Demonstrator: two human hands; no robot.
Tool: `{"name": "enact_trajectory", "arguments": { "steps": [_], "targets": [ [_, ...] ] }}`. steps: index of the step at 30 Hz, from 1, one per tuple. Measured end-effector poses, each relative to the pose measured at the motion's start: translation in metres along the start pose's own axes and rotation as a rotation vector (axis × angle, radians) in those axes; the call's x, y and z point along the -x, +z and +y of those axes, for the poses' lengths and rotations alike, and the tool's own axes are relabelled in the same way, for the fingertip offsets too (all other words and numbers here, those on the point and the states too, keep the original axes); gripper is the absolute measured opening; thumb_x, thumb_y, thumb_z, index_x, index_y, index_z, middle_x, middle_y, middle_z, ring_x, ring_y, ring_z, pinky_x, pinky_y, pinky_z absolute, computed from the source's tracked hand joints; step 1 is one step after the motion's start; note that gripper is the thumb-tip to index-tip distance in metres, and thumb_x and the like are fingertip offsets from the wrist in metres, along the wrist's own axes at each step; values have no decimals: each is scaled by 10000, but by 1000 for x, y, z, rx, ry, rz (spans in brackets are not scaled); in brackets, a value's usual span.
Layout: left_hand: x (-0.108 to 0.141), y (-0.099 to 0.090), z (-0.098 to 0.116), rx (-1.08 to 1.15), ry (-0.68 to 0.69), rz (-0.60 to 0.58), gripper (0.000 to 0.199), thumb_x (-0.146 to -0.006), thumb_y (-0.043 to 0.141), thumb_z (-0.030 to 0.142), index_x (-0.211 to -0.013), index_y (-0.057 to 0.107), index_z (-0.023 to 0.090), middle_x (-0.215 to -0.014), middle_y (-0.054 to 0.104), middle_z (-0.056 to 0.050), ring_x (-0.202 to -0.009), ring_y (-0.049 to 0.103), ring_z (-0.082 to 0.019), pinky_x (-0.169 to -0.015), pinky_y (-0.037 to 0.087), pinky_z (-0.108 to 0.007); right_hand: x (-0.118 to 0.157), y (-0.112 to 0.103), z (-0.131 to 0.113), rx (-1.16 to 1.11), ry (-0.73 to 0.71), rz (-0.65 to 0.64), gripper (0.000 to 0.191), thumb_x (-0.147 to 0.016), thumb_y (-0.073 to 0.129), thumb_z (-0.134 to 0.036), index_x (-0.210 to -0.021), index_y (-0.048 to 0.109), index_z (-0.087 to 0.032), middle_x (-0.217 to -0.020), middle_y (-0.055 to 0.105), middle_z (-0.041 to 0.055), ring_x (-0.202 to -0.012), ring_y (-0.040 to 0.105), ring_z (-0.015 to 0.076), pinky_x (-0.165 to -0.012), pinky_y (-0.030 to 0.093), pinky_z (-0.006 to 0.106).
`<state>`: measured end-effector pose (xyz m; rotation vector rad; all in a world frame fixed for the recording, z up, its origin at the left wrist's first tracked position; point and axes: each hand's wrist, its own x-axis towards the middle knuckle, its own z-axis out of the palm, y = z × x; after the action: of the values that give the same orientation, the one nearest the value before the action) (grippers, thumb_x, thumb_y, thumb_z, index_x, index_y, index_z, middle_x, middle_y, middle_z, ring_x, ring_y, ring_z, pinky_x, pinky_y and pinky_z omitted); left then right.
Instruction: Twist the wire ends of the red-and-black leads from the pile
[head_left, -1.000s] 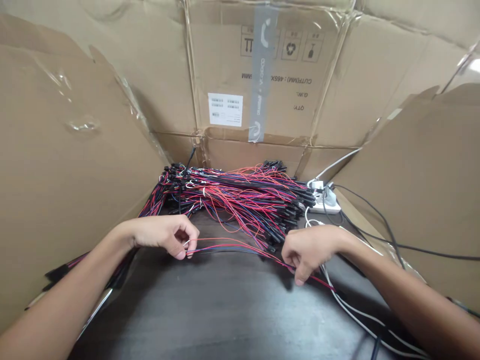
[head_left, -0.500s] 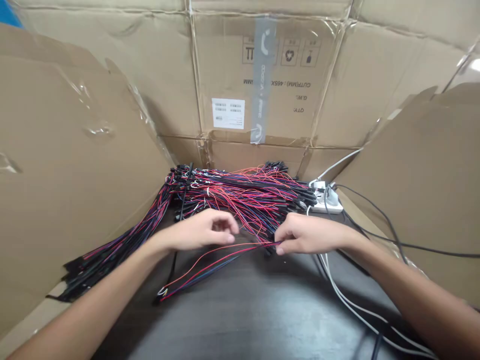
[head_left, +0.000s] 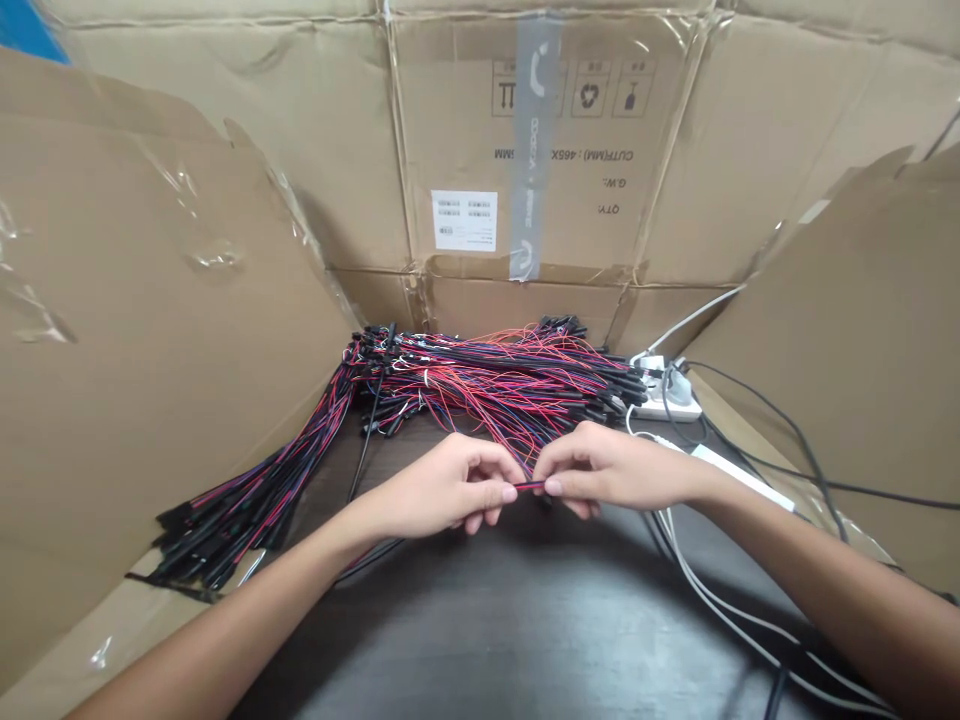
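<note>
1. While both hands meet nearly fingertip to fingertip over the tabletop, a short span of thin wires, red and dark, shows in the narrow gap between them.
2. Left hand: thumb and forefinger pinch the wires at one end of that span; the other fingers curl loosely beneath.
3. Right hand: thumb and forefinger pinch the same wires at the other end; its remaining fingers are bent under. Hands just apart, not touching.
4. Dark strands show below the left forearm; cannot tell whether they belong to the held wires.
5. Just beyond both hands: a broad wire pile, red, orange, blue and black, with black ends at either side and a white tie toward its left part.
6. Left of the left hand: a second wire bundle slants from the pile toward the near left, its black ends gathered beside the forearm.
7. Beyond the right hand: a white power strip with plugs. White cables pass beneath the right forearm toward the near right.
8. Well past the hands: a cardboard wall bearing a white label and grey tape, its print inverted.
</note>
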<state>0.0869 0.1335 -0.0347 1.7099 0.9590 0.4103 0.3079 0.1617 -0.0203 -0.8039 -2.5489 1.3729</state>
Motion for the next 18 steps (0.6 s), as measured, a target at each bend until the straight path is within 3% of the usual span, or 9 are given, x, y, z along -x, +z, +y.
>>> {"name": "enact_trajectory", "arguments": {
  "steps": [4,8,13,18],
  "targets": [
    [1,1,3,-49,22,47,144,-856,536,244,-966,564,155,-629,555,54,-450,501,-57,-436,386,-166,2,-1,1,11,30,28,138,-875,504,-208,-813,592,-123,-556,569,-22,-478,522,79,-506,430,190],
    [1,5,2,-248,104,194,83,-849,536,228,-861,586,164,-652,541,43,-482,498,-70,-435,396,-177,1,-1,2,12,50,61,139,-874,506,-206,-786,586,-134,-552,583,-22,-468,523,75,-493,425,182],
    [0,6,-1,-544,353,317,112,-856,548,177,-795,641,164,-783,613,-12,-704,554,-115,-607,437,-215,0,1,3,-2,36,101,118,-867,525,-208,-793,584,-136,-563,610,-15,-473,542,79,-511,452,191],
    [0,7,-1,-585,401,329,134,-880,543,183,-809,656,164,-803,650,-26,-754,572,-135,-711,435,-255,3,3,3,-5,40,124,111,-861,533,-206,-786,578,-138,-578,623,-5,-478,552,80,-512,460,190]
  ]
}}
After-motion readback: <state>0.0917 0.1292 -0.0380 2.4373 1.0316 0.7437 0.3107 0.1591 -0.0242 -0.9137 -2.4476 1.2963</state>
